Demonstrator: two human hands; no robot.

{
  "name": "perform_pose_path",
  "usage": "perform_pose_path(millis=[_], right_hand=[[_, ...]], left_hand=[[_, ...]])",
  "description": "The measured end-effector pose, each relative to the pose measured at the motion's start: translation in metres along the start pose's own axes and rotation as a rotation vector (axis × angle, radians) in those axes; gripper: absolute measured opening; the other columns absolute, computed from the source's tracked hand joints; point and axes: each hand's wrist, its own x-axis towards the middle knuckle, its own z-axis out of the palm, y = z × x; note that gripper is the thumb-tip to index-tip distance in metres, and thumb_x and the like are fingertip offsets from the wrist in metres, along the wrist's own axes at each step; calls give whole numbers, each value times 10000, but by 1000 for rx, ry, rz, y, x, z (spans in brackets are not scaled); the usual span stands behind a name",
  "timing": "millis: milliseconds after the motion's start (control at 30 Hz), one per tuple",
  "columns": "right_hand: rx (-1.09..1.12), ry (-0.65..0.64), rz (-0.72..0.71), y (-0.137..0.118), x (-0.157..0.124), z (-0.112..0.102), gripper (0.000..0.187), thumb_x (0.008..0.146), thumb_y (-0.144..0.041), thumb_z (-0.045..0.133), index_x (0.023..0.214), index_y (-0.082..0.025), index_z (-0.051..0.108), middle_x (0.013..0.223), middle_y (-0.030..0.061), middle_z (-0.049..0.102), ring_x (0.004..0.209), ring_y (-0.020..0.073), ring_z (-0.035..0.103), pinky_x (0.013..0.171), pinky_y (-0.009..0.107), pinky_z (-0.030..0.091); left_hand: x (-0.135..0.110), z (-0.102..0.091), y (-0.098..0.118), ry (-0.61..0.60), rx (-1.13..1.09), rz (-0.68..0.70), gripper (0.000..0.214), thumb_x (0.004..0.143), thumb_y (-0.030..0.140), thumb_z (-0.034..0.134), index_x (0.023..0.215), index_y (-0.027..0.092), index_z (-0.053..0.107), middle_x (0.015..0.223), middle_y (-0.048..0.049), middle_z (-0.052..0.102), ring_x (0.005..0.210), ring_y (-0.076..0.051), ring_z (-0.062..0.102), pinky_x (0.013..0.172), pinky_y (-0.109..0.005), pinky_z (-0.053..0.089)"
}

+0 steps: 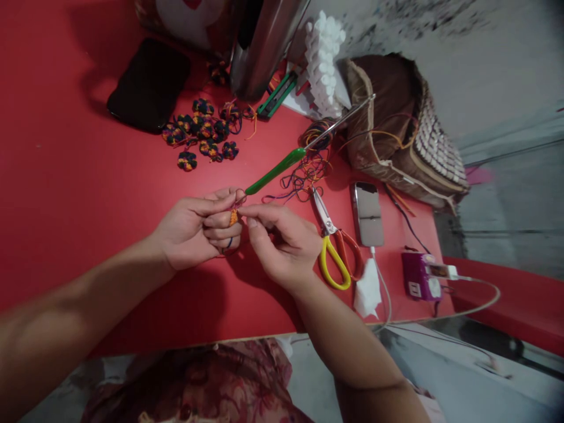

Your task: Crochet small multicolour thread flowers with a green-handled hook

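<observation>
My left hand (200, 226) is closed around a small orange crochet piece (233, 217), and a dark yarn loop crosses its fingers. A crochet hook (275, 171) with a green handle slants up to the right from those fingertips; its near tip is hidden at the piece, and its long metal shaft points away. My right hand (284, 241) is curled, with its index fingertip touching the piece's edge; whatever thin thing its fingers pinch is hidden. Beyond my hands lies loose multicoloured yarn (308, 170), beside a wound ball of yarn (318, 134).
Several crocheted flowers (205, 126) lie near a black phone-like slab (150, 85). Scissors (330, 235), a charging phone (368, 214), white tissue (368, 289) and a purple box (420, 276) are at right. A green cutter (277, 95), metal bottle (264, 47) and brown bag (392, 117) stand farther back.
</observation>
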Motion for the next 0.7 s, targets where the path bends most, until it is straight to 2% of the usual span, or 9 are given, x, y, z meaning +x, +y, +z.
perform_pose_path(millis=[200,367,533,700], right_hand=[[49,7,9,-2,0,0,260,994,-8,658,1099,-192,809,947,29,889,758,112,816,706,206,662],[66,9,-92,-3,1,2,270,982,-2,666,1131,-182,801,932,33,882,673,96,748,650,201,635],[10,-36,-133,-7,-1,1,272,985,-5,659,1167,-162,787,850,18,829,634,99,697,611,200,606],[-111,-116,-162,-11,-4,-3,293,1011,-25,651,1244,-171,753,817,-4,786,638,110,707,589,206,589]], left_hand=[[-2,-1,-1,-28,-31,-31,553,1154,104,305,777,158,706,541,104,79,404,-96,155,441,-201,288],[-3,-4,-1,-39,-64,-41,450,1125,112,422,751,177,663,571,105,78,399,-93,190,458,-197,329],[-5,-6,1,-77,-30,-33,464,1084,73,386,715,178,647,548,88,137,413,-108,152,438,-222,343],[-7,-4,2,-98,-57,-39,426,1112,92,425,749,177,630,564,93,188,436,-87,136,453,-188,356]])
